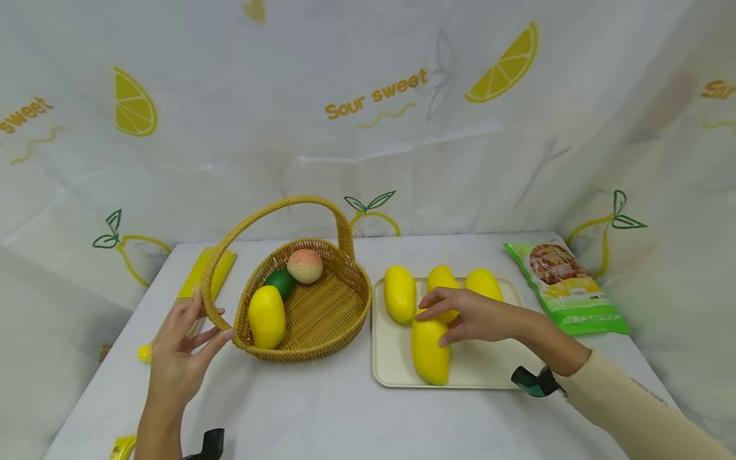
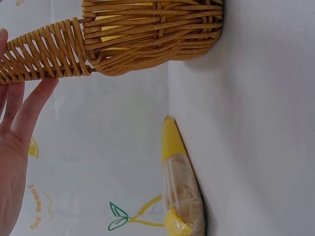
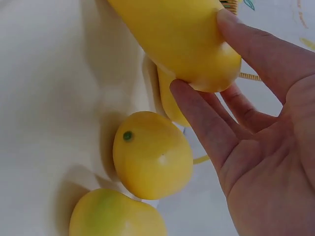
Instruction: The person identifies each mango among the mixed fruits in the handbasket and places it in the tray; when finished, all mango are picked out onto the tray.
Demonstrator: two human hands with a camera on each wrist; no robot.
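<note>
My left hand (image 1: pixel 181 351) pinches the lower left of the wicker basket's handle (image 1: pixel 209 281) between thumb and fingers. Inside the basket (image 1: pixel 328 313) lie a yellow mango (image 1: pixel 267 317), a dark green fruit (image 1: pixel 280 283) and a peach (image 1: pixel 305 266). With its fingertips and thumb, my right hand (image 1: pixel 483 314) grips one end of another yellow mango (image 1: pixel 430 352) at the front of the cream tray (image 1: pixel 391 370). Whether that mango is off the tray, I cannot tell. Behind it on the tray are a mango at the left (image 1: pixel 399 294), one partly hidden by my hand (image 1: pixel 441 278), and one at the right (image 1: pixel 484 284).
A green food packet (image 1: pixel 569 287) lies right of the tray. Left of the basket is a yellow-ended bag (image 1: pixel 198 271), partly behind my hand. A small yellow item (image 1: pixel 122 447) shows at the front left edge. White printed cloth (image 1: pixel 368 160) hangs behind the table.
</note>
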